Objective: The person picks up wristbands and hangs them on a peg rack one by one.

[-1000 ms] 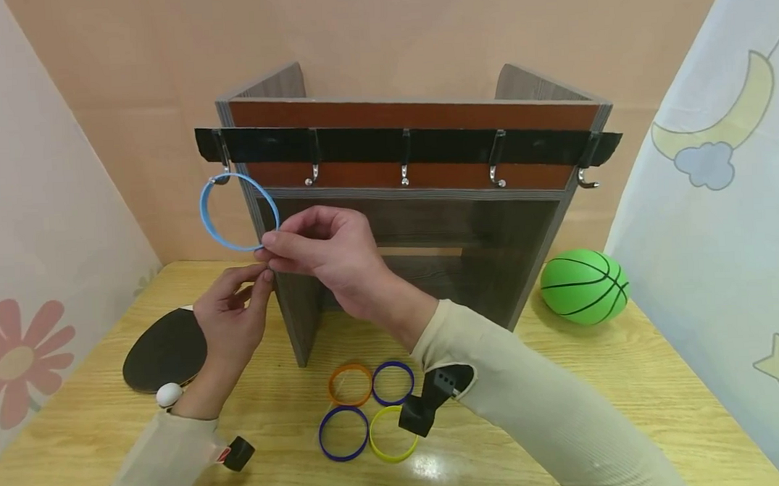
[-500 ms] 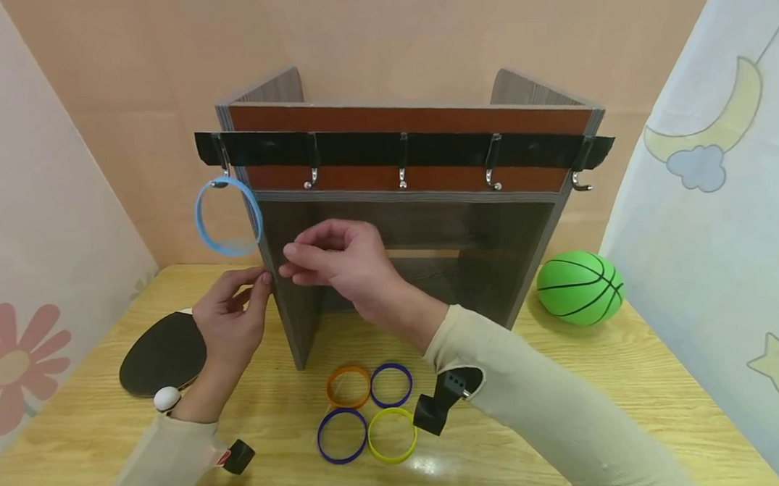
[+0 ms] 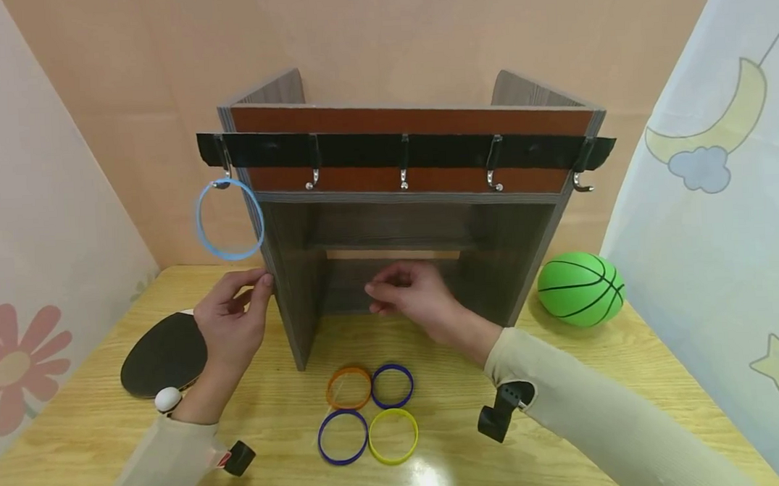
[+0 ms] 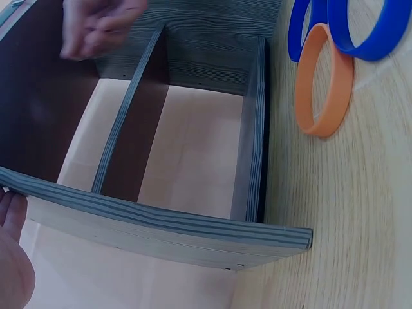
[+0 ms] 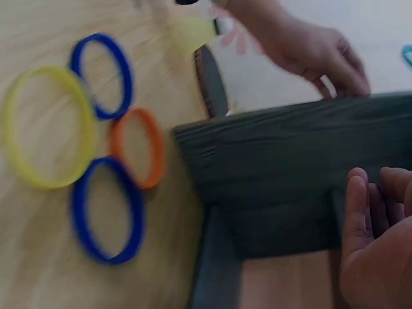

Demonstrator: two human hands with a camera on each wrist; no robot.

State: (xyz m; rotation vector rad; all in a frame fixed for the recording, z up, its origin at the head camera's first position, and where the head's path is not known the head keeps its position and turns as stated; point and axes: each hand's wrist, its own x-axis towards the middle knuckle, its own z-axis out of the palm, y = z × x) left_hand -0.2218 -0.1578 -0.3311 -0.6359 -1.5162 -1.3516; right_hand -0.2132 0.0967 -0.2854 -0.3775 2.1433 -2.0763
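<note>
A light blue silicone wristband [image 3: 201, 233] hangs from the leftmost hook [image 3: 222, 183] of the black hook strip [image 3: 359, 146] on a grey wooden shelf unit [image 3: 288, 305]. My left hand [image 3: 232, 311] holds the front edge of the unit's left side panel, below the band; its fingertips are partly hidden behind the panel in the left wrist view. My right hand [image 3: 418, 296], holding nothing, is in front of the unit's lower opening with its fingers loosely bent. On the table before it lie an orange band [image 3: 331, 390], two dark blue bands [image 3: 412, 387] and a yellow band [image 3: 416, 445].
Several metal hooks [image 3: 403, 181] along the strip carry nothing. A green ball [image 3: 581, 289] sits right of the unit. At the left lie a black table tennis paddle [image 3: 162, 354] and a white ball [image 3: 168, 399], partly behind my left arm.
My right hand has let go of the light blue band, which stays on the hook, and has moved right and down. My left hand stays at the side panel.
</note>
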